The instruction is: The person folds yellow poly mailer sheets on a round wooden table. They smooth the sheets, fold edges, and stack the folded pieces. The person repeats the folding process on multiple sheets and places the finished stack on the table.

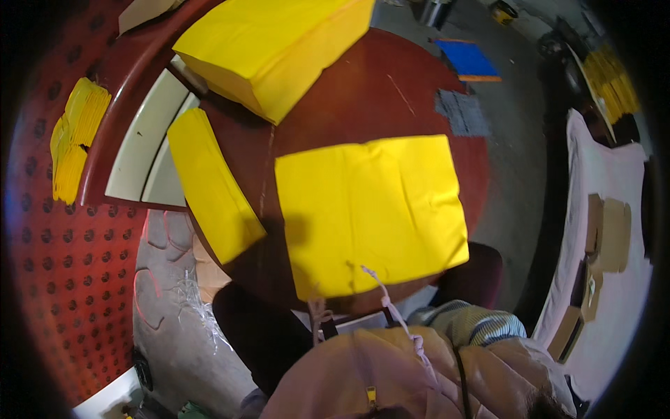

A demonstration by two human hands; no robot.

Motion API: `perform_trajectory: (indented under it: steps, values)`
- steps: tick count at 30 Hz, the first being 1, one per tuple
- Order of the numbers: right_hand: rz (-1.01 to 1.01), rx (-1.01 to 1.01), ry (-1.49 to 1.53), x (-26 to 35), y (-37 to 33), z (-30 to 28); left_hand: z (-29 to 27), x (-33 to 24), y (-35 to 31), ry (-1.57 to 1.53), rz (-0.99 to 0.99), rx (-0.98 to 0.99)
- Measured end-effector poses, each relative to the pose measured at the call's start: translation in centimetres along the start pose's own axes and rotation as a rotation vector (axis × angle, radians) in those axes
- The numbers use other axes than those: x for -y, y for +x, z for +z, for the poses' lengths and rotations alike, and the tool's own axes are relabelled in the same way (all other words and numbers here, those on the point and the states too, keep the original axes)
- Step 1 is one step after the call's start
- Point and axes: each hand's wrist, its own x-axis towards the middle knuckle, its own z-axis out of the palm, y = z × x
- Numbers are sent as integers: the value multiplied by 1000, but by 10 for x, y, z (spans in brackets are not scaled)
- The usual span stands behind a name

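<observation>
Neither of my hands shows; at the lower right only my beige sleeve with a striped cuff is in view, bent back beside my body. In front of me a yellow sheet, paper or cloth, lies spread on the dark red round table, with light creases and its near edge close to my jacket cords. Left of it rests a narrow yellow folded strip, slanting over the table's edge. A thick block of yellow sheets sits at the far side.
Cream panels adjoin the table at left. Yellow folded bundles lie on red patterned cloth. A grey cloth piece and a blue mat are at the far right. Cardboard boxes rest on a pale-covered surface.
</observation>
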Motion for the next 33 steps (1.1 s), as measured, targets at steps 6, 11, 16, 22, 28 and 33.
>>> perform_trajectory:
  steps: [6, 11, 16, 22, 28, 33]
  values:
    - [-20, 218, 149, 57, -1, -92, -95, -77, -32, 199, 517, -802]
    - [59, -939, 280, 106, 2, -230, -86, -312, -161, -468, 1160, -390]
    - [383, -1068, 43, 64, 91, -282, 68, -479, -178, 182, 1474, -268]
    - [590, -830, -342, 6, 47, -260, 104, -470, -138, 608, 1427, -516]
    - [793, -760, -365, -13, -13, -264, 103, -473, -142, 660, 1398, -487]
    - [867, -730, -362, -9, -12, -262, 98, -472, -145, 685, 1387, -495]
